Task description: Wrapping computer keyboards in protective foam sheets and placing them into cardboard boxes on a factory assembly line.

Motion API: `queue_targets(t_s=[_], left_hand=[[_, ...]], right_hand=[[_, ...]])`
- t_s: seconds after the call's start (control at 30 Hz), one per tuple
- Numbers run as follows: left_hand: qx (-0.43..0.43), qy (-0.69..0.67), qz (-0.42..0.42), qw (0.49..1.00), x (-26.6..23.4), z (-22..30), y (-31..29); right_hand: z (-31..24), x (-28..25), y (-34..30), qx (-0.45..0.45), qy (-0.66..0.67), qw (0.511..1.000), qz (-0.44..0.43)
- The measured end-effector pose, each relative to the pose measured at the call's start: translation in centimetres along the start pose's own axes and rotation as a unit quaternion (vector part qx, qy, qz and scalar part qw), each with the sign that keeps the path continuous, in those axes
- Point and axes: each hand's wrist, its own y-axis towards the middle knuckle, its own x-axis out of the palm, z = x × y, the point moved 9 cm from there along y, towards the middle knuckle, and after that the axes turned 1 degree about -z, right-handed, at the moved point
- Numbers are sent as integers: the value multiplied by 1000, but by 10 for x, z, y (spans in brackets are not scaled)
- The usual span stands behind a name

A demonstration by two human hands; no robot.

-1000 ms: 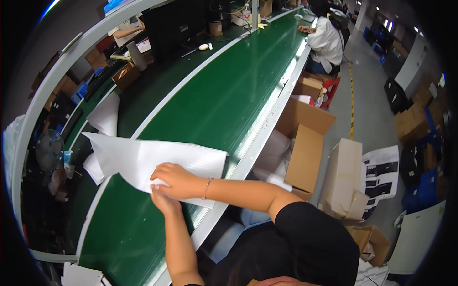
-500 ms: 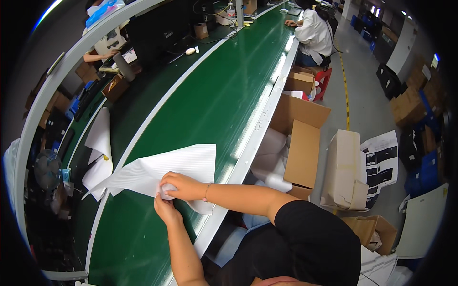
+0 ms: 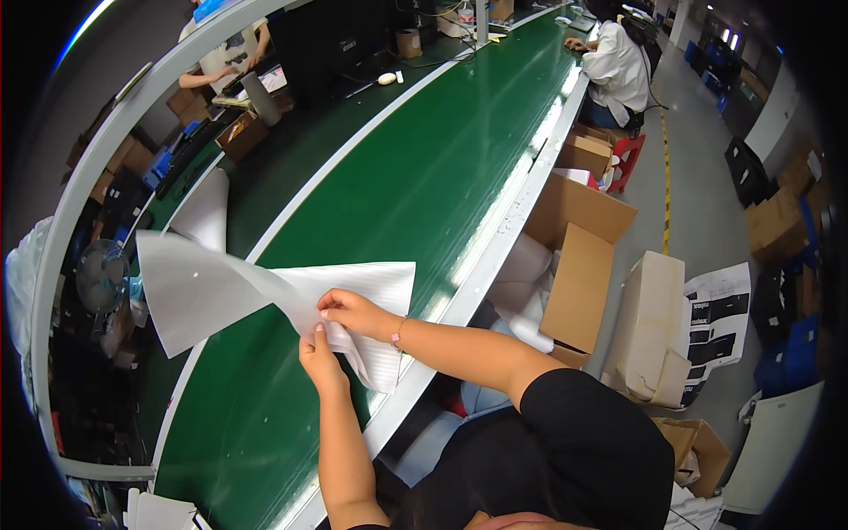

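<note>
A thin white sheet [image 3: 208, 296], faintly lined and like packing foam, is held above the green work surface [image 3: 371, 185]. Its left part is lifted and twisted, while the right part spreads flat towards the near edge. My left hand [image 3: 323, 364] pinches the sheet's near side, thumb pointing up. Just above and to the right, my right hand [image 3: 360, 316] grips the gathered middle between thumb and fingers. Both hands are closed on the sheet and almost touch. Whether anything lies inside the fold is hidden.
An open cardboard box [image 3: 579, 283] with white foam stands right of the bench. Another white sheet [image 3: 205, 212] lies beyond the left rail. A person in white [image 3: 618, 75] sits at the far end; another person [image 3: 225, 53] works across the bench. A monitor [image 3: 322, 44] stands at the back.
The sheet's left part has swung up and twisted over. My hands have shifted slightly right with it, and the view has turned a little left.
</note>
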Motion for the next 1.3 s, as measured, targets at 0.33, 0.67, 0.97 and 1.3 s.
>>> queue_targets(t_s=[0.33,0.67,0.97,1.3], left_hand=[[30,28,-35,999,16,8,-11],[-40,-92,-42,994,13,-7,-5],[22,29,-71,997,14,-2,-5],[63,-66,79,993,-27,10,6]], right_hand=[[3,3,-1,-12,-41,999,-27],[11,-3,0,25,2,999,-22],[3,-5,-4,60,87,994,8],[10,-16,6,33,129,991,12]])
